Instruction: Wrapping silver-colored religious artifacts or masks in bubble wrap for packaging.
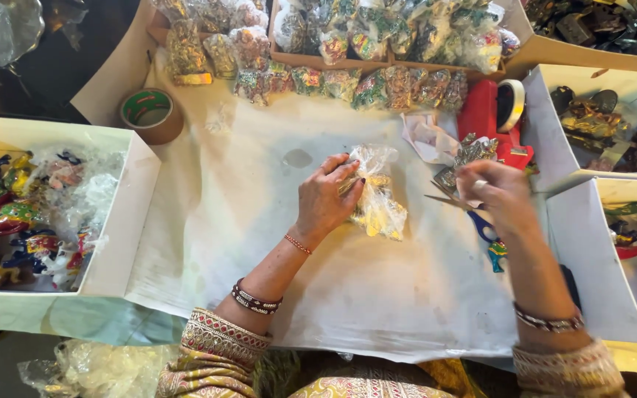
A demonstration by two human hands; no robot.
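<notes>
- Near edge of work surface: white sheet (pixel 259 243) covered it; both forearms entered over this edge, sleeves patterned, bangles at wrists.
- Left hand (pixel 327 199) lay at centre of sheet, fingers curled over a clear plastic packet (pixel 377 199) holding small gold-coloured pieces; packet pressed flat on sheet under fingertips.
- Right hand (pixel 499 195) sat right of packet, apart from it, fingers closed narrowly; something small and pale at fingertips, could not tell what.
- Scissors (pixel 473 214), blue-handled, lay just under right hand, blades pointing toward packet.
- Left edge: white box (pixel 123 221) of coloured figurines.
- Far left corner: brown tape roll (pixel 152 114).
- Far right: red tape dispenser (pixel 492 114).
- Far edge: row of filled packets (pixel 363 85).
</notes>
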